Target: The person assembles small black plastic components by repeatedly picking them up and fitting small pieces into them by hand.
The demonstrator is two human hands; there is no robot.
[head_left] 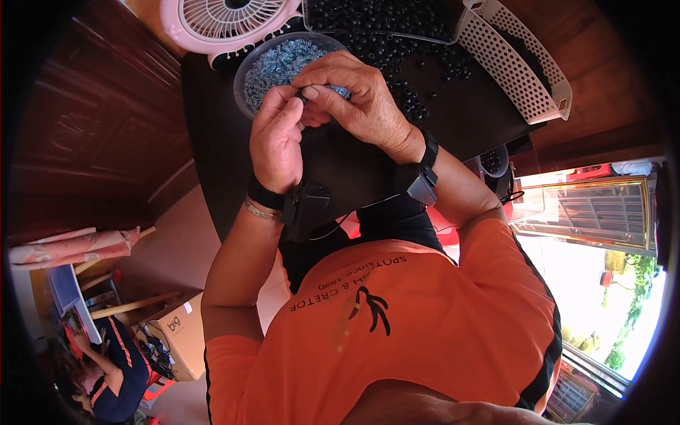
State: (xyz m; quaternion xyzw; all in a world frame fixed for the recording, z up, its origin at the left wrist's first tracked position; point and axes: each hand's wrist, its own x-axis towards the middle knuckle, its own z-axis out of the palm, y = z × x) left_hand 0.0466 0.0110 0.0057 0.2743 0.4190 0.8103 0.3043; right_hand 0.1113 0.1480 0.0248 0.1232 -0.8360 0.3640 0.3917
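My left hand (277,145) and my right hand (361,103) meet over the near edge of a round bowl. Between their pinched fingertips is a small round black piece (301,95), mostly covered by the thumbs. The see-through bowl (242,91) is filled with many tiny bluish-silver pieces (283,59). Beyond my right hand, loose small round black pieces (411,99) lie scattered on the dark tabletop (340,166). More of them fill a see-through tray (425,39) at the back.
A pink fan (230,25) stands at the far left of the table. To the far right is a perforated light basket (506,67). A small tub of black pieces (494,161) sits below the table's right side. Another person (113,368) and a cardboard box (177,336) are at lower left.
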